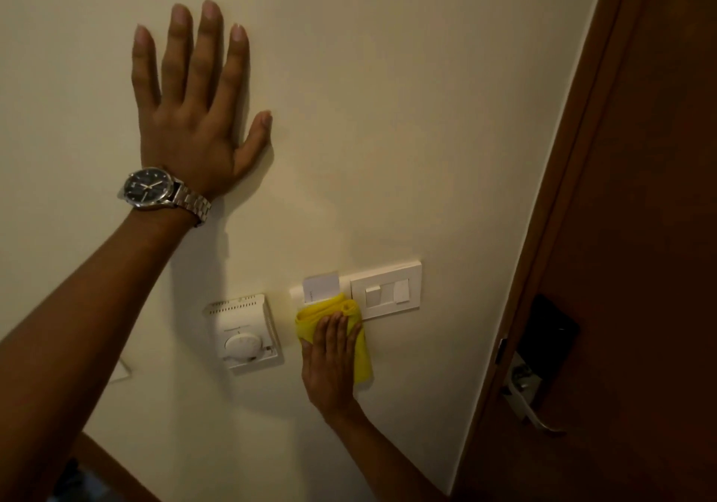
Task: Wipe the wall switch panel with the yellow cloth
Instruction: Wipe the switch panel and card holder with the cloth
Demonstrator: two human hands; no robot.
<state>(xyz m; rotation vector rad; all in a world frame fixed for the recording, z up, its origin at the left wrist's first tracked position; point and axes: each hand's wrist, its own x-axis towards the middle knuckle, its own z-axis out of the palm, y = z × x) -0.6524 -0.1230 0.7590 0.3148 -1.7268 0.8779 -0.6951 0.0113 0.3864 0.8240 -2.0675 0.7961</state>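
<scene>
Fingers [333,331] press yellow cloth [361,350] onto switch panel [388,288]

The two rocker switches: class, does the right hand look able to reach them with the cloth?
Probably yes: the right hand presses the yellow cloth at the panel's left edge, and nothing covers the rocker switches beside it.

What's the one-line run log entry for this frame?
left hand: flat on wall, open | right hand: pressing yellow cloth on white wall switch panel, left end | rocker switches uncovered
</scene>
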